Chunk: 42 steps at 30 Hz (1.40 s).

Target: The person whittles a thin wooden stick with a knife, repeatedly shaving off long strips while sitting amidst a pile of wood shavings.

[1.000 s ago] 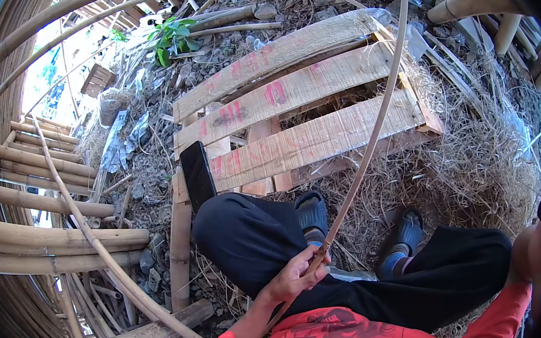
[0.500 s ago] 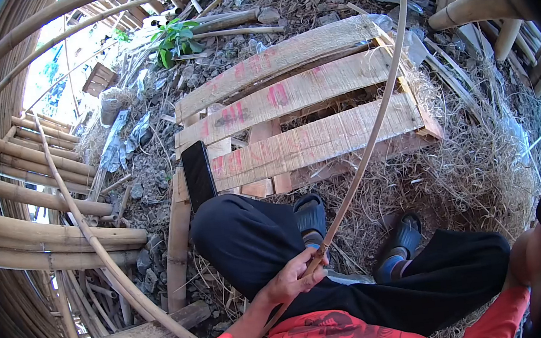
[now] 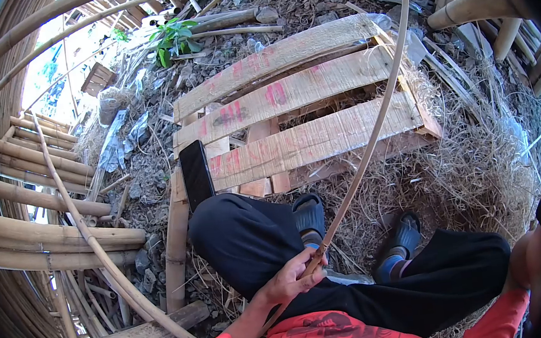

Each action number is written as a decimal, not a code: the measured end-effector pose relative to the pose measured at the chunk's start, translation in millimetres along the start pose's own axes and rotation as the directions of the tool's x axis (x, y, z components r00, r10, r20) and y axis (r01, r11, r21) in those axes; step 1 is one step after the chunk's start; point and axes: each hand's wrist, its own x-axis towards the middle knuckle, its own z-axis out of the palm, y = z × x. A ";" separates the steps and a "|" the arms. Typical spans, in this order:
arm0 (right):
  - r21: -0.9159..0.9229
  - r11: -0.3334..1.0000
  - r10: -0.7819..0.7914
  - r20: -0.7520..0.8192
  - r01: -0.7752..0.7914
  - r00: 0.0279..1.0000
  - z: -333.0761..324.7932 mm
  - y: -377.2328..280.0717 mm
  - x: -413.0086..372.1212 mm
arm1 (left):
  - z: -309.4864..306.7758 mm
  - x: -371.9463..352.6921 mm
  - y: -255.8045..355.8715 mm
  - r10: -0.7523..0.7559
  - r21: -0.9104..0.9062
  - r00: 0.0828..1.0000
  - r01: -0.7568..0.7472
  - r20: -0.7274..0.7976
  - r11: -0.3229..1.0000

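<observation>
My left hand (image 3: 291,281) is closed around a long, thin bamboo strip (image 3: 368,145) above my lap. The strip slants up and to the right, across the near side of a low slatted wooden table (image 3: 320,136), and curves slightly toward its upper end. Its lower end passes under my forearm. At the right edge my right arm (image 3: 526,264) is bent upward into the dark border, and its hand does not show. A black phone (image 3: 197,175) leans at the table's left end, just beyond my knee.
Bamboo poles (image 3: 60,240) form a framework on the left, with a long bent strip (image 3: 97,246) across it. Dry shavings (image 3: 476,180) cover the ground around my sandals (image 3: 404,234). A green plant (image 3: 175,42) grows among rubble at the back. A thick pole (image 3: 481,7) juts in at upper right.
The view has shifted very slightly. My left hand and the bamboo strip stay in nearly the same position.
</observation>
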 end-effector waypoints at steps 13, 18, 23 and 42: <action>0.013 1.000 -0.020 -0.003 0.020 1.000 4.4 -6.8 9.0 | 0.3 2.2 0.8 -0.010 0.036 1.000 0.010 -0.013 0.999; 0.031 0.998 -0.045 -0.016 0.046 0.999 6.0 -12.8 17.7 | 0.5 1.9 1.4 -0.025 0.018 1.000 0.025 -0.008 1.000; 0.054 0.995 -0.086 -0.024 0.088 0.996 14.6 -28.2 24.3 | 1.1 1.9 0.5 -0.028 0.027 1.000 0.028 -0.003 0.999; 0.863 0.188 -0.851 -0.096 0.469 0.517 115.4 -277.9 -59.4 | 3.4 7.1 -3.8 -0.051 0.012 0.998 0.051 0.022 0.999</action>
